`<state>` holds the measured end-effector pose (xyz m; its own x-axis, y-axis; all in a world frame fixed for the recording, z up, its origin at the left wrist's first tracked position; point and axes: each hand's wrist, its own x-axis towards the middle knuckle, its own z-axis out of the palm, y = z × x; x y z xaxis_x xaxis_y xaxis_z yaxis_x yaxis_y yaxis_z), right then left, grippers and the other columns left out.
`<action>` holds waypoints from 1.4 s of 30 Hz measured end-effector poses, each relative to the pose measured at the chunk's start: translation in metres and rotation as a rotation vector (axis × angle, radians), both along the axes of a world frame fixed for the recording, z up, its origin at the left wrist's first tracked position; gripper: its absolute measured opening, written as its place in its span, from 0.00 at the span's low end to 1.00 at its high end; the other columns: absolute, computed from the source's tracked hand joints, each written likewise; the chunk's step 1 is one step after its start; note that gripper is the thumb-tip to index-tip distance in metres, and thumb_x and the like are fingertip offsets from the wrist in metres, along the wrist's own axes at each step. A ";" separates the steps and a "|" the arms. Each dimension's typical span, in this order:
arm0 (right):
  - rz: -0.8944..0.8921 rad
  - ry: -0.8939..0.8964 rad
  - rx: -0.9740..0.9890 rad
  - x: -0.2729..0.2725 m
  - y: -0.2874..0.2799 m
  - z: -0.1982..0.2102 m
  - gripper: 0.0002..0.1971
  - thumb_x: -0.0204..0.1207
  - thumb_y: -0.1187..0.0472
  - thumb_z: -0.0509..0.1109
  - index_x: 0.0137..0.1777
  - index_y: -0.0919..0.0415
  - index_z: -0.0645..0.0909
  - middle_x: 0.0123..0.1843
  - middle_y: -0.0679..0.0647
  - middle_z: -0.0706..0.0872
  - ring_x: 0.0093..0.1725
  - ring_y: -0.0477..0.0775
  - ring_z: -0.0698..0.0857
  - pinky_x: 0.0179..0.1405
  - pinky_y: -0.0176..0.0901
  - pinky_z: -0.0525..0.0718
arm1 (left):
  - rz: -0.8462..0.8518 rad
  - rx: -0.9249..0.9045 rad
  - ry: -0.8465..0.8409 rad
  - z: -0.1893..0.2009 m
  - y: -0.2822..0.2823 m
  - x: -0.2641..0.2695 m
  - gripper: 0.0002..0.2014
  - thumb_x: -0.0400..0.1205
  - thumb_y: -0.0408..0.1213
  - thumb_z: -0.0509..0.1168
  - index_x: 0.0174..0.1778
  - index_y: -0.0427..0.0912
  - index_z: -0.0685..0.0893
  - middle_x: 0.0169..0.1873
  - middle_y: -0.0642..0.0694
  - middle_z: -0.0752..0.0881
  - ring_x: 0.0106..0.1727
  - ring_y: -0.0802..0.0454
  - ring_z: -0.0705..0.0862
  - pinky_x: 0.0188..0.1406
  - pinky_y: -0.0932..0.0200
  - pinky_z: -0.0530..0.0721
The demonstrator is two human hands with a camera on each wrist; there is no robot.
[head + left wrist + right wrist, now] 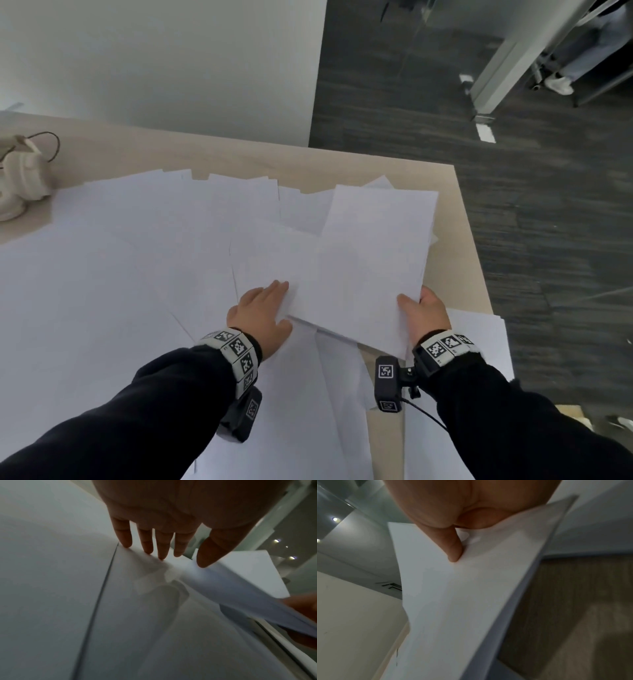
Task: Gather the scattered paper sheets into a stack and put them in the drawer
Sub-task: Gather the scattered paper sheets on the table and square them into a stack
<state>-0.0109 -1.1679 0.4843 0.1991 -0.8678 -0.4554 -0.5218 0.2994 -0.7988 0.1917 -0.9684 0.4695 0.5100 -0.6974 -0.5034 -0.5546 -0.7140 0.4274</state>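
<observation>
White paper sheets (144,246) lie scattered and overlapping over most of the light wooden desk (455,212). My right hand (424,308) pinches the near corner of a small stack of sheets (370,260), thumb on top, and holds it tilted just above the desk; this stack (457,601) fills the right wrist view. My left hand (265,308) lies flat with straight fingers on a loose sheet (130,601) beside the stack's left edge, fingertips (147,550) touching the paper. No drawer is in view.
Cream headphones (20,178) with a cable sit at the desk's far left. The desk's right edge (479,274) runs close to my right hand, with dark carpet (548,222) beyond. A white wall stands behind the desk.
</observation>
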 end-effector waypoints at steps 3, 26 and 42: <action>0.050 0.018 0.010 0.004 0.006 -0.008 0.08 0.78 0.65 0.67 0.43 0.50 0.83 0.47 0.50 0.90 0.48 0.55 0.88 0.55 0.51 0.85 | -0.069 -0.038 0.047 0.002 0.004 -0.004 0.39 0.80 0.44 0.57 0.85 0.63 0.45 0.86 0.61 0.53 0.86 0.54 0.48 0.82 0.42 0.53; -0.134 0.034 0.067 0.020 -0.002 -0.002 0.07 0.78 0.62 0.68 0.55 0.58 0.78 0.49 0.54 0.84 0.47 0.56 0.82 0.52 0.41 0.74 | 0.008 -0.031 -0.088 -0.011 0.016 0.013 0.46 0.79 0.59 0.61 0.84 0.63 0.37 0.87 0.55 0.41 0.87 0.52 0.42 0.84 0.45 0.47; -0.013 -0.111 0.180 0.001 -0.015 -0.002 0.06 0.78 0.67 0.71 0.49 0.55 0.84 0.51 0.55 0.89 0.52 0.60 0.88 0.63 0.59 0.83 | 0.757 -0.407 0.704 0.019 -0.011 0.021 0.29 0.87 0.62 0.45 0.62 0.48 0.86 0.52 0.53 0.91 0.48 0.56 0.87 0.52 0.53 0.82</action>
